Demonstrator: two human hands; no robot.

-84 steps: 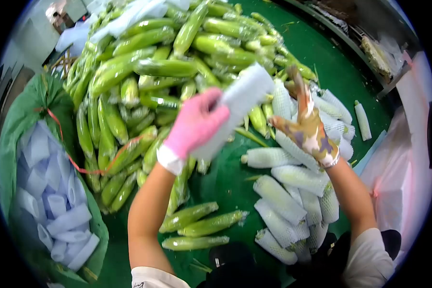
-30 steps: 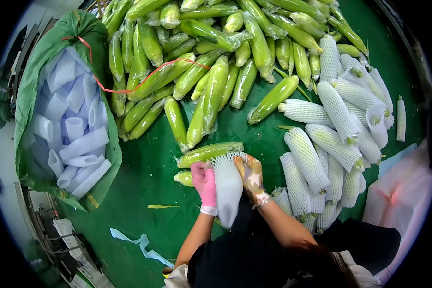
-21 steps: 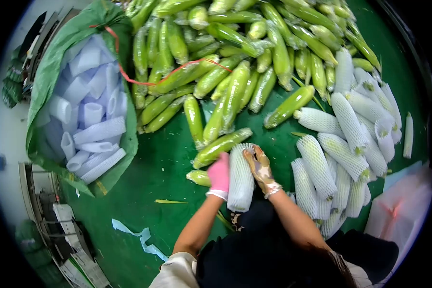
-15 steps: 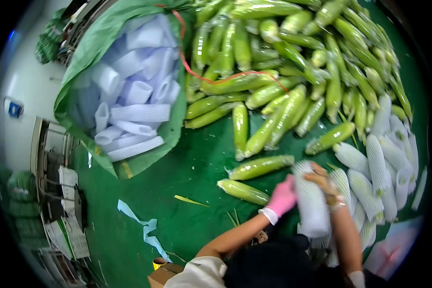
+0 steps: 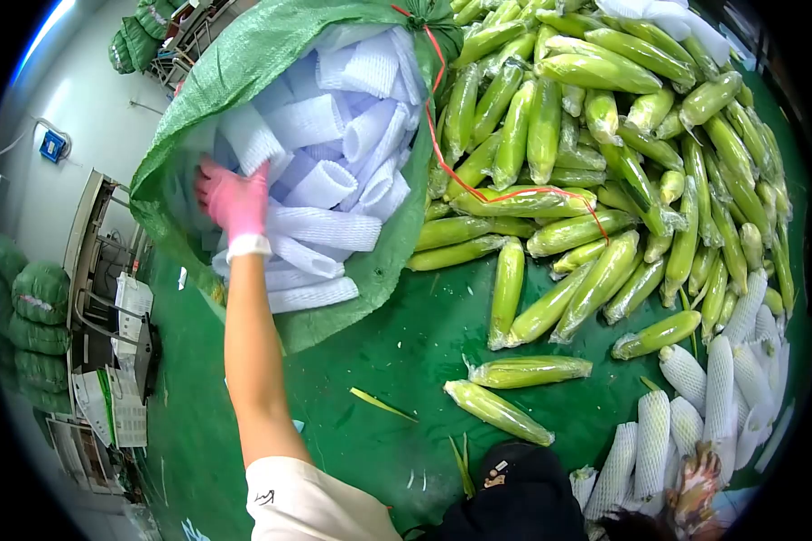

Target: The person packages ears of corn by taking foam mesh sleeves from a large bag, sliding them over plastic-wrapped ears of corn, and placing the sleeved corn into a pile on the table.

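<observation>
My left hand [image 5: 235,200], in a pink glove, reaches into an open green sack [image 5: 311,334] full of white foam net sleeves. Its thumb and fingers close around the lower end of one foam sleeve [image 5: 250,135]. At the bottom right, my right hand [image 5: 697,487], in a thin clear glove, lies over the sleeved corn, its fingers apart and somewhat blurred. Beside it are several ears of corn in foam sleeves [image 5: 651,442]. Two film-wrapped ears of corn [image 5: 530,371] lie in front of me.
A large heap of film-wrapped corn [image 5: 595,68] covers the far right of the green floor [image 5: 383,343]. Red string [image 5: 514,195] runs across it from the sack. Crates [image 5: 131,307], a metal rack [image 5: 90,261] and green bundles [image 5: 41,293] stand at the left.
My left hand has moved from the sleeved ear into the sack at the upper left. My right hand has lowered to the sleeved pile at the right. The view has shifted too.
</observation>
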